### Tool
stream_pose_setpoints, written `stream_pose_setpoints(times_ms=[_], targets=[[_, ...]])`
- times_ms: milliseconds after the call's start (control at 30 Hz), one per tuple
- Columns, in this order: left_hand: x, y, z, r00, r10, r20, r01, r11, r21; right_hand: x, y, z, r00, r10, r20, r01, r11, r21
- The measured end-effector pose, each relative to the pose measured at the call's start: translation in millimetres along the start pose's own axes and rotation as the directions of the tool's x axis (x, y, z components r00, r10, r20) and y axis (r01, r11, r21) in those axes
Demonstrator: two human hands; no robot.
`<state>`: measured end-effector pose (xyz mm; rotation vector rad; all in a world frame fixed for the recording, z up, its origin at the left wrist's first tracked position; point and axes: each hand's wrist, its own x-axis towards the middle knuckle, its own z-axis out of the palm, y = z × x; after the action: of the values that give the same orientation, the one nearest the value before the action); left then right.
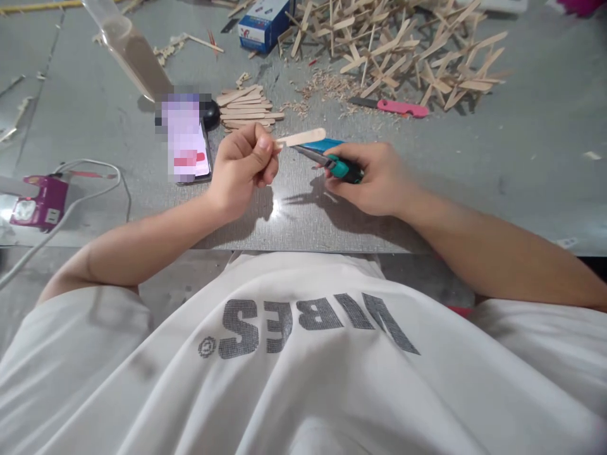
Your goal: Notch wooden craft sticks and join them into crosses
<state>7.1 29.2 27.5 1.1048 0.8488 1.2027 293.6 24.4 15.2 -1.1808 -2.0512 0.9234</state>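
Observation:
My left hand (246,161) pinches one end of a wooden craft stick (306,137), whose rounded end points right. A small notch shows in the stick's lower edge near my fingertips. In my right hand (374,177) is a pair of pliers (345,167) with green and black handles; their metal jaws point left, close below the stick. Whether the jaws touch the wood I cannot tell. A blue strip (325,145) shows just above the jaws, partly behind them. Just beyond my left hand lies a stack of loose craft sticks (249,107).
Crossed craft sticks (379,50) form a large pile at the back right, with wood bits before it. A pink-handled knife (403,109) lies nearby. A blue box (265,25), a phone (187,145), a bottle (135,54) and a purple plug adapter (40,202) with a white cable stand around.

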Motion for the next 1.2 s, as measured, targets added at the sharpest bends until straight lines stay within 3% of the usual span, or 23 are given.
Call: stream_pose_setpoints(times_ms=[100, 367, 600, 1000, 1200], targets=[[-2, -4, -1.1, 1.000, -0.006, -0.019, 0.008, 0.996, 0.086, -3, 1, 0, 0.999, -0.044, -0.019, 0.041, 0.993, -0.114], [-4, -7, -8.2, 0.998, -0.032, 0.058, 0.023, 0.988, 0.150, -5, 1, -2, 0.994, -0.111, 0.017, 0.112, 0.975, -0.193], [1, -5, -7.2, 0.999, 0.017, -0.040, -0.007, 0.976, 0.220, -5, 11, -3, 0.990, -0.139, -0.023, 0.130, 0.964, -0.231], [9, -26, -23.7, 0.976, 0.208, 0.061, -0.214, 0.883, 0.418, -3, 12, -3, 0.986, -0.157, -0.063, 0.123, 0.920, -0.371], [3, -18, -16.5, 0.993, 0.118, -0.032, -0.099, 0.931, 0.352, -4, 5, -5, 0.996, -0.068, -0.053, 0.046, 0.938, -0.343]])
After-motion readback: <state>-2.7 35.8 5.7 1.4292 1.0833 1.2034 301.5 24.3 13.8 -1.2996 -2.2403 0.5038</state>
